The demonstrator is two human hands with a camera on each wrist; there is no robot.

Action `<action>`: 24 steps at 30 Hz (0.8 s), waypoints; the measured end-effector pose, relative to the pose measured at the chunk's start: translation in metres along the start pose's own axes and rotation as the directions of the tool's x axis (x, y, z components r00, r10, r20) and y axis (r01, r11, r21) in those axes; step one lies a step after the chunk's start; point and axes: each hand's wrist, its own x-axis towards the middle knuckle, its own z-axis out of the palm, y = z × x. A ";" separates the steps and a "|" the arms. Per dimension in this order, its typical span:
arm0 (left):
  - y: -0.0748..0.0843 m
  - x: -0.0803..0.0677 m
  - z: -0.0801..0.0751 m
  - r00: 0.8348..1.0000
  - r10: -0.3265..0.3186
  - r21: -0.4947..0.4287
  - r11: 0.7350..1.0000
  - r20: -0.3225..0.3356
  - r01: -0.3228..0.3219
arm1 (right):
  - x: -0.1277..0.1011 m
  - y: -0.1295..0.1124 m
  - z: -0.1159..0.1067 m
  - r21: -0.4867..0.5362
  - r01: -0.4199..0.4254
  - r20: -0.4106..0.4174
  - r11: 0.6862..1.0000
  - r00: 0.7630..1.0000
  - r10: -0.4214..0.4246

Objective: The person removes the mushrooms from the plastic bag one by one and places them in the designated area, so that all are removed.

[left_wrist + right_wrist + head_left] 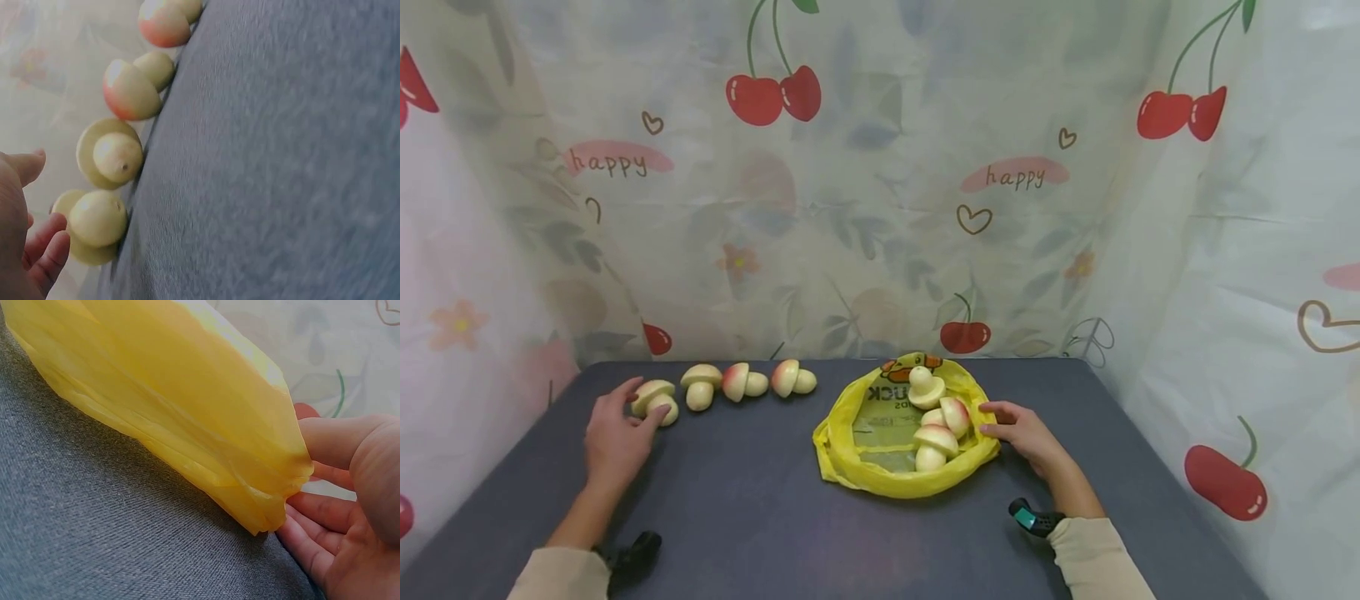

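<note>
My left hand [616, 433] is at the leftmost toy mushroom [656, 402], thumb and fingers spread around its near side. In the left wrist view the fingers [49, 259] are right beside that pale mushroom [97, 219], not closed on it. To its right stand a second pale mushroom [701, 386] and two with reddish caps, one [743, 382] beside the other [793, 378]. My right hand [1026, 433] holds the right rim of a yellow plastic bag [187, 425], thumb and fingers on either side of the edge. Inside the open bag lie three mushrooms, one [927, 388] stem-up.
The dark grey table [737, 500] ends at a hanging curtain [865, 250] printed with cherries and hearts, which also closes in both sides. Each wrist wears a black band [1036, 518].
</note>
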 end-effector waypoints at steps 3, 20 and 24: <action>0.007 -0.001 0.002 1.000 0.026 -0.026 0.999 0.000 -0.026 | 0.000 0.001 0.000 -0.002 0.001 0.000 1.000 1.000 -0.001; 0.061 -0.026 0.035 0.960 0.268 -0.147 0.956 0.082 -0.255 | 0.000 -0.001 0.002 0.011 -0.006 -0.007 1.000 1.000 0.006; 0.074 -0.030 0.044 0.944 0.277 -0.158 0.955 0.180 -0.251 | 0.000 0.000 0.001 0.010 -0.009 -0.007 1.000 1.000 0.009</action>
